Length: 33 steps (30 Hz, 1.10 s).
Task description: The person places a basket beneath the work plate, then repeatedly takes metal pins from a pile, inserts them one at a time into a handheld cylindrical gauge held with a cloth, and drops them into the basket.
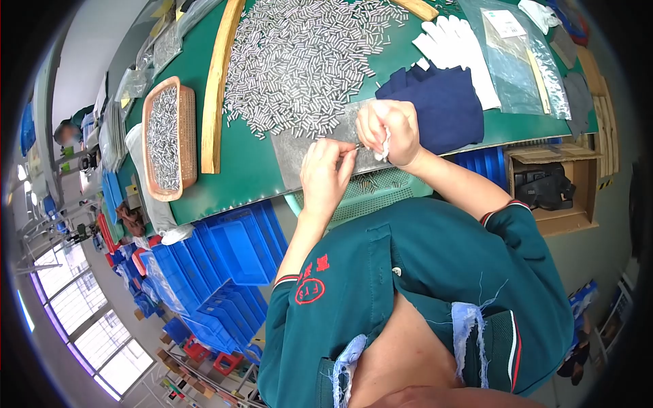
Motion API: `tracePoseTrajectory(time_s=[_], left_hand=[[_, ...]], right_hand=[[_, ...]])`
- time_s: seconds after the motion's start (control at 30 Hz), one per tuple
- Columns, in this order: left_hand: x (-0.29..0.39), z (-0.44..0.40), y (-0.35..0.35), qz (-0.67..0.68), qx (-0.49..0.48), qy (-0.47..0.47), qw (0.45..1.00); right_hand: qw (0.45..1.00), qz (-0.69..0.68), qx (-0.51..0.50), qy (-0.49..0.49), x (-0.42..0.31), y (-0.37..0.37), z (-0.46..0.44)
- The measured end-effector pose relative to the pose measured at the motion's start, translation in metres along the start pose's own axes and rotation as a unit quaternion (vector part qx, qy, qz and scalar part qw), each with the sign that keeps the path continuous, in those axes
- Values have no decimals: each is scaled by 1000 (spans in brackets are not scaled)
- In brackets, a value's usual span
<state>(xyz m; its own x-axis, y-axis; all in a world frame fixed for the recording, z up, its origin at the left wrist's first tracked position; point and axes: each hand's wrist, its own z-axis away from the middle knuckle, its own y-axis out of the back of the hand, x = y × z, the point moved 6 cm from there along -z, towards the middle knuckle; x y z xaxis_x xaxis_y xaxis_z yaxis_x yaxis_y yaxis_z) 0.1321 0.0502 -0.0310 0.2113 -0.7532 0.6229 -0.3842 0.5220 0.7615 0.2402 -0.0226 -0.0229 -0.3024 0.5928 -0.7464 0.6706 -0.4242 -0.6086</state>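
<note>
My left hand [324, 173] is closed in a pinch, holding a small metal pin [357, 145] between thumb and fingertips. Close beside it, my right hand [391, 130] is curled around a crumpled white cloth [385, 147], by the pin's other end. Both hands are over a flat grey plate [289, 158] at the table's near edge. A large heap of short metal pins [299, 64] spreads just beyond the plate. Under my hands, against my body, a light green basket [354, 209] holds some more pins.
A tan basket [189, 136] full of pins stands left, beside a wooden strip [216, 88]. Folded navy cloth [445, 112], white gloves [462, 51] and a clear plastic bag [534, 75] lie right. Blue bins [235, 248] stand below left; a cardboard box [558, 221] sits right.
</note>
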Motion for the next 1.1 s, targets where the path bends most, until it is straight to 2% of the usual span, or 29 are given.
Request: tracePoseTrajectory(time_s=[0.13,0.2,0.27,0.33,0.4,0.47,0.53,0.67,0.73,0.9,1.1], left_hand=[[5,3,1,-26,-6,-26,999],[12,11,5,-20,-21,-27,999],[22,17,5,-3,-73,-64,995],[15,15,18,-22,-26,-93,995],[-7,10,31,-63,29,-16,998],[-20,3,36,-93,25,41,995],[-20,-3,36,-149,26,26,988],[-20,-7,34,-162,23,16,986],[-16,-8,28,-131,1,10,991],[6,-7,3,-59,-17,-26,998],[6,-7,1,-67,-9,-23,997]], right_hand=[[1000,-9,-17,2,-1,-2,0],[999,-28,21,-28,2,2,0],[999,-28,19,-31,1,2,0],[999,-23,24,-36,1,2,-1],[999,-21,18,-33,0,1,0],[999,-18,13,-30,-1,0,0],[999,-28,14,-30,-1,0,0],[999,-33,13,-20,-2,1,-1],[997,-65,28,-35,-1,3,-2],[998,-40,23,-38,1,3,-1],[998,-45,34,-35,0,4,0]])
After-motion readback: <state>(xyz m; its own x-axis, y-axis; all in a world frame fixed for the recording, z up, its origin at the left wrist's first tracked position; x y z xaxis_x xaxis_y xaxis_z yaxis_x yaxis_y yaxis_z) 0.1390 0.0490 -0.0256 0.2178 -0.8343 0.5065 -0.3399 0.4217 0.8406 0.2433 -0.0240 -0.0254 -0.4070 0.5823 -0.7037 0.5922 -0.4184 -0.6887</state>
